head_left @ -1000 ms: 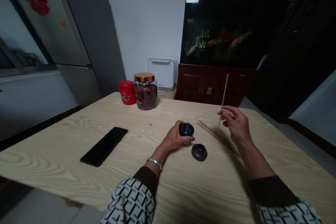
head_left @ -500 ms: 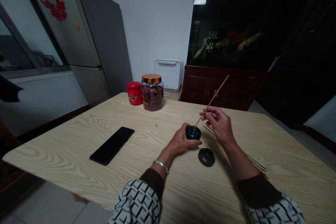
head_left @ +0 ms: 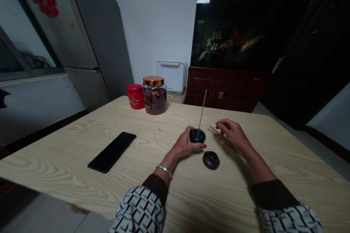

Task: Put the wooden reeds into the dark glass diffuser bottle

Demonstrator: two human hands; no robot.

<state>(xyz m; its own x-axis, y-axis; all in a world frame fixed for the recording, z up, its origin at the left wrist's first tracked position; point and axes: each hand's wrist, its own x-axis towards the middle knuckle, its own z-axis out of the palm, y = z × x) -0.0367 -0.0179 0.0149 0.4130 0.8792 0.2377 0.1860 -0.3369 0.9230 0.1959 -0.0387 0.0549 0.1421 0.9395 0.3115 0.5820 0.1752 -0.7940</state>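
My left hand (head_left: 186, 142) is closed around a small dark glossy incense burner (head_left: 197, 137) on the table. A thin incense stick (head_left: 202, 109) stands in the top of the burner, leaning slightly right. Just right of it, my right hand (head_left: 231, 131) hovers over several loose incense sticks (head_left: 218, 136) lying on the table. Its fingers are loosely bent, with no stick visible between them, and the hand partly covers the loose sticks. A round dark brown lid (head_left: 211, 160) with a knob lies in front of the burner.
On the left of the wooden table (head_left: 68, 149) lies a black phone (head_left: 112, 152). Toward the back edge stand a red canister (head_left: 135, 97) and a clear jar (head_left: 154, 98) with a copper-coloured lid. A tiny dark scrap (head_left: 159, 129) lies mid-table.
My right hand has let go of the incense stick and moved right and down, over the loose sticks. The stick now stands more upright in the burner by itself. The view has shifted slightly.
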